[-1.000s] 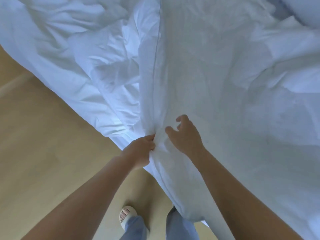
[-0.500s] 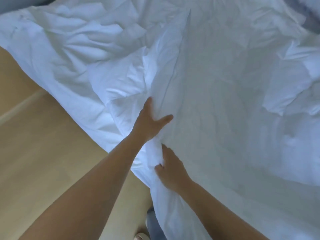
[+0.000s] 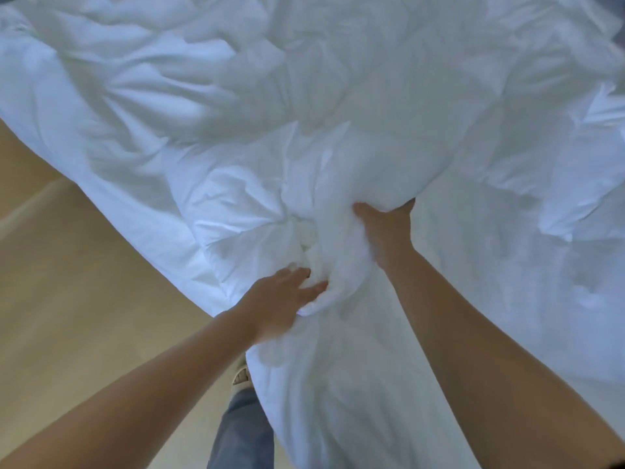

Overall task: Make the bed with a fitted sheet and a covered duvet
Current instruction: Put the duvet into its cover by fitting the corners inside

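Seen from the head view, the person stands at the bed's edge with both bare arms stretched out over a white crumpled cloth duvet, which lies spread and rumpled across the whole bed and spills over the near edge. The right hand clasps a plump bunch of that duvet, thumb on one side and fingers on the other, cupping the mound from the near side. Just to the left of that grip and a little nearer the person, the left hand has its fingers stretched out and sunk into the gathered folds; it presses the cloth and is not closed about it, so far as the blur lets me say. Beyond the grip the bedding runs away in loose ridges and hollows; left of it the cloth drops to a pale wooden floor; below it show a blue denim trouser leg and a light sandal. I cannot tell a fitted sheet apart from the rest of the white. To my eye the filling is being worked and spread inside its cover near this edge. Next, I would think, both hands need a firm hold on the edge, then a shake and a pull to flatten the bunch.
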### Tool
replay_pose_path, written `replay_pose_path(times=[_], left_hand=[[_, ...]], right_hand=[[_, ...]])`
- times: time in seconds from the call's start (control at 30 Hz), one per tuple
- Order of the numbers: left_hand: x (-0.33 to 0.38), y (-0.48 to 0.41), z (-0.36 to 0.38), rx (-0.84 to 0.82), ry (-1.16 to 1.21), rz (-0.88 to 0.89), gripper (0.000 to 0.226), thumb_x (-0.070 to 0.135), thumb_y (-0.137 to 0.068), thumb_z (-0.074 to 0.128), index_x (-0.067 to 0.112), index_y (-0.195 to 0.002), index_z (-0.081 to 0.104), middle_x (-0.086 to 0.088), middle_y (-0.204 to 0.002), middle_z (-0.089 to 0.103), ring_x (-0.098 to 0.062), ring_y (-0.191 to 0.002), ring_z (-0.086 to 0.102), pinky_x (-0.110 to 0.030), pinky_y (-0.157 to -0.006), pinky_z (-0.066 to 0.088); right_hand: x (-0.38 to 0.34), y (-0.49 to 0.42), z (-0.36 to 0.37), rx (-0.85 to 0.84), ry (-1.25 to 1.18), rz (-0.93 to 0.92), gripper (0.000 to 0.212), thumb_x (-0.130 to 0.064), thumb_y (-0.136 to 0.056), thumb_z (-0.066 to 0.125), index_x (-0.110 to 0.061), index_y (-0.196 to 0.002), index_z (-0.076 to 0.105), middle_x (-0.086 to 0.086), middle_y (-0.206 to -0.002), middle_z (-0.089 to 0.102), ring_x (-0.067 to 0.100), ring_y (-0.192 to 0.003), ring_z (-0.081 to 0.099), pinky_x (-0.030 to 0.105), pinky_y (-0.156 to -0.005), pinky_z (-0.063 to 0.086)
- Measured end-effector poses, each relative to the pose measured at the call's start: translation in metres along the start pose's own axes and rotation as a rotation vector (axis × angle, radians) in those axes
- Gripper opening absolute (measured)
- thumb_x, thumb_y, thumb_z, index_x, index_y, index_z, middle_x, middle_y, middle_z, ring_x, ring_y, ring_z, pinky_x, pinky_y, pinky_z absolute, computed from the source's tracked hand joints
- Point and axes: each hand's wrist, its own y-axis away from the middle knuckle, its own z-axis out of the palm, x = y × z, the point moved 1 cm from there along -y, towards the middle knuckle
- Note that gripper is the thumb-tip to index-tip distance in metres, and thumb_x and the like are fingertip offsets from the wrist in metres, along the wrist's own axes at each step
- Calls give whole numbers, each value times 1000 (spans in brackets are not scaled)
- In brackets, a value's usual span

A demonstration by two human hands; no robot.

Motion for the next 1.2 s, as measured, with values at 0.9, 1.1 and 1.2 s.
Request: replay_pose_path(times=[0.9, 1.1, 1.2], left_hand=[[-2, 6, -8, -51, 384, 168, 43, 30, -100, 39, 16, -141, 39, -10, -137, 48, -28, -122, 47, -37, -101, 36], [-15, 23, 10, 34, 360, 167, 65, 10, -91, 41, 33, -148, 20, 2, -149, 34, -25, -126, 42, -37, -100, 39], [-16, 27, 13, 148, 424, 146, 67, 10, -88, 43, 36, -147, 23, 9, -146, 37, -20, -124, 43, -32, -96, 40]], right_hand=[[-74, 50, 75, -124, 1041, -325, 88, -64, -81, 45, -23, -149, 6, 11, -156, 10, 34, -142, 11, 55, -110, 15], [17, 38, 70, -229, 731, 80, 47, -40, -90, 56, -7, -119, 41, 8, -106, 53, 32, -109, 54, 33, -76, 39], [23, 37, 63, -72, 794, -120, 22, -33, -94, 47, -13, -85, 40, -4, -74, 45, 25, -78, 52, 30, -65, 33]])
